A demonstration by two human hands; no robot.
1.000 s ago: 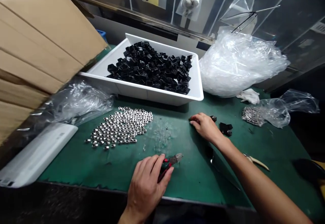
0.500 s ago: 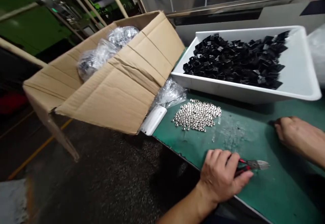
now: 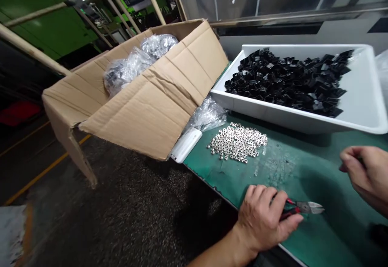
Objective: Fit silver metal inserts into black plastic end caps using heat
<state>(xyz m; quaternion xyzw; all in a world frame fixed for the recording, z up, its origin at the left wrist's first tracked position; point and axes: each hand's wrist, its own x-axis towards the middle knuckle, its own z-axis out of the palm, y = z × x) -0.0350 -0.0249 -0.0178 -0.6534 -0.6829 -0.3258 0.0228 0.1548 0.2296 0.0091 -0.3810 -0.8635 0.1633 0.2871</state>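
My left hand (image 3: 263, 214) is closed around the red handles of a pair of side cutters (image 3: 307, 207). Their metal jaws point right, low over the green tabletop. At the right edge, my right hand (image 3: 368, 174) is curled with thumb and fingers together, raised above the table. What it holds, if anything, is hidden. A loose pile of small shiny metal nuts (image 3: 239, 141) lies on the table beyond my left hand. Behind my hands stands a white plastic tub (image 3: 303, 119) holding many small black plastic parts (image 3: 287, 79).
An open cardboard box (image 3: 145, 113) with clear plastic bags (image 3: 136, 65) inside stands at the left. Beside it lie a crumpled clear bag (image 3: 209, 113) and a white flat object (image 3: 186, 144). The green table (image 3: 224, 178) ends in a front edge above the dark floor.
My right hand has lifted off the tabletop and turned, with its thumb side now showing. My left hand keeps the side cutters in nearly the same place. The view has shifted slightly.
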